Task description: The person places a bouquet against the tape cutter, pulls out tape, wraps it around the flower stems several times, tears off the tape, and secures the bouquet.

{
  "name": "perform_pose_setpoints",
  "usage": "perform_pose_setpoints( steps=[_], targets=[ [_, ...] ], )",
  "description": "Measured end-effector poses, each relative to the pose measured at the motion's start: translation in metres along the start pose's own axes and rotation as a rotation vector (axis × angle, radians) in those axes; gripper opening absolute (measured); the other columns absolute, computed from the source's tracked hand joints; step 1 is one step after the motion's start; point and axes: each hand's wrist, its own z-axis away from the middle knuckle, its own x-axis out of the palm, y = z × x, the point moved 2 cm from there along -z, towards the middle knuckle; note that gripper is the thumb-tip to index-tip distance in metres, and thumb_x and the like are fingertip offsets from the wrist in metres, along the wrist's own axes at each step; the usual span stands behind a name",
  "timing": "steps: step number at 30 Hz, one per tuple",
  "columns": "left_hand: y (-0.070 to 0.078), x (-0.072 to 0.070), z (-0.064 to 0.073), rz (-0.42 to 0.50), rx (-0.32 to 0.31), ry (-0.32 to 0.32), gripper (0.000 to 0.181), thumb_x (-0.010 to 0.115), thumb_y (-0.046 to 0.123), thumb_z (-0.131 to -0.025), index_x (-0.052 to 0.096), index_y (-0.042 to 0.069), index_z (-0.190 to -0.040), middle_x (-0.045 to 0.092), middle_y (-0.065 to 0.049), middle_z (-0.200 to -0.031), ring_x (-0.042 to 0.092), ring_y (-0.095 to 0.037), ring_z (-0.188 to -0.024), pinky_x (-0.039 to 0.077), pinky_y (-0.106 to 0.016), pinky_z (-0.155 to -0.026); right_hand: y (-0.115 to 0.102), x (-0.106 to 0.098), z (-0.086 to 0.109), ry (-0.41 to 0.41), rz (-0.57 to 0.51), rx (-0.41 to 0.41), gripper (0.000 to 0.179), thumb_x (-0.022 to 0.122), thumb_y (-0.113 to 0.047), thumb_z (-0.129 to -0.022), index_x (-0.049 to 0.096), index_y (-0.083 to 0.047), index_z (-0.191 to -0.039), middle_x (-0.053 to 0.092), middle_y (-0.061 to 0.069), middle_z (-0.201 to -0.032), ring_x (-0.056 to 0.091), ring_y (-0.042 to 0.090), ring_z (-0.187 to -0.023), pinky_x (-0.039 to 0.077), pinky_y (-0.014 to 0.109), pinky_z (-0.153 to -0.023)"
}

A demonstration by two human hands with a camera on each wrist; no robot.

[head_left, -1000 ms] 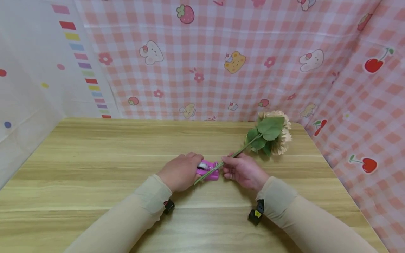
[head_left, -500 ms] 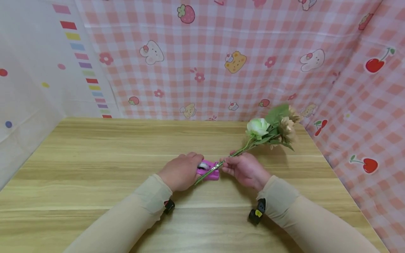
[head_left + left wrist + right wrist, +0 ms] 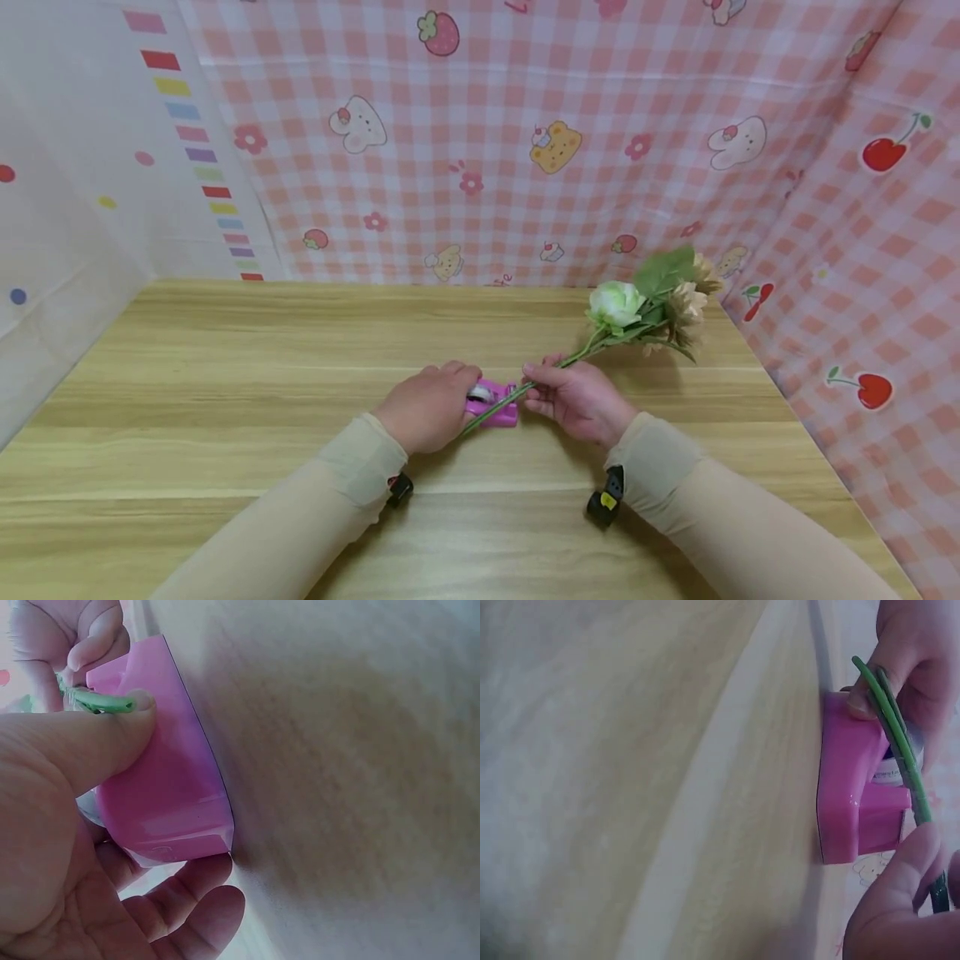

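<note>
My left hand (image 3: pixel 431 408) grips a pink tape dispenser (image 3: pixel 169 765) that sits on the table, its thumb along the near side and its fingers round the far end. A roll of tape (image 3: pixel 889 766) shows inside the dispenser. With thumb and fingers my right hand (image 3: pixel 577 400) pinches the stems (image 3: pixel 900 742) of a bunch of artificial flowers (image 3: pixel 645 304), a white-green bloom and beige ones with green leaves. The stems slant across the top of the dispenser, their cut ends beside the left thumb. Something clear and shiny, like tape, lies round the stems.
Beneath the hands is a wood-grain table (image 3: pixel 262 367). A pink checked cloth (image 3: pixel 480 142) hangs at its back and right side, close behind the blooms. White cloth (image 3: pixel 67 225) hangs on the left.
The bunch has turned about its stems in the right hand, bringing the white-green bloom into view on the near left side. The left hand and dispenser have stayed in place.
</note>
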Motion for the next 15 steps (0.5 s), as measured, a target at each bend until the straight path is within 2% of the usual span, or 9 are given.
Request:
perform_pose_setpoints(
  steps=[10,15],
  targets=[
    [0.0,-0.0001,0.0006,0.003,0.004,0.005,0.049,0.059,0.032,-0.108,0.052,0.011,-0.152,0.058,-0.009,-0.152,0.061,-0.035,-0.13,0.053,-0.048,-0.112,0.0019,0.0055,0.0011,0.057,0.046,-0.04,0.027,0.058,0.005,-0.1,0.048,-0.015,-0.086,0.065,-0.002,-0.071,0.065,0.008,-0.06,0.061,0.023,-0.062],
    [0.0008,-0.0009,0.0004,-0.005,0.011,0.015,0.051,0.062,0.036,-0.106,0.054,0.01,-0.15,0.059,-0.009,-0.151,0.062,-0.035,-0.13,0.054,-0.048,-0.11,0.0012,0.008,0.001,0.073,0.076,-0.046,0.017,0.058,0.005,-0.1,0.051,-0.011,-0.102,0.064,-0.001,-0.075,0.064,0.009,-0.063,0.061,0.023,-0.064]
  ],
)
